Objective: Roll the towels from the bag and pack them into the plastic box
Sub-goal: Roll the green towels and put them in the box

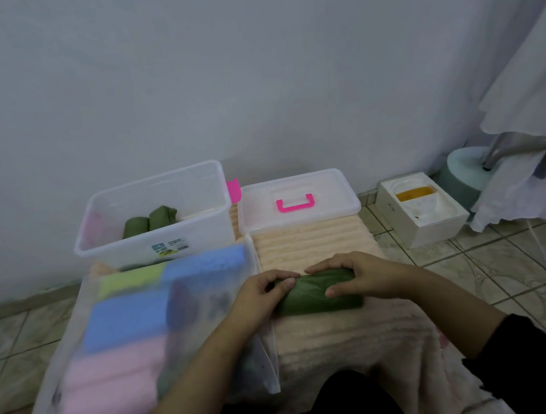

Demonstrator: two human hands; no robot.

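Green towel (316,292), rolled into a thick cylinder, lying crosswise on the peach ribbed mat (309,239). Gripped at its left end by the left hand (261,293), fingers curled over the top and thumb tucked at the near side. Held on its right half by the right hand (357,277), fingers wrapped over the far side and thumb pressed on the front.

Behind and to the left, the clear plastic box (156,215), lid off, with two rolled green towels (148,221) side by side inside. Just right of it, the clear lid (300,201) with a pink handle (295,202), flat on the mat's far end.

At near left, a translucent bag (135,333) with blue, pink and light-green folded towels showing through, blurred.

On the tiled floor (482,266) at right, a white carton (422,207).
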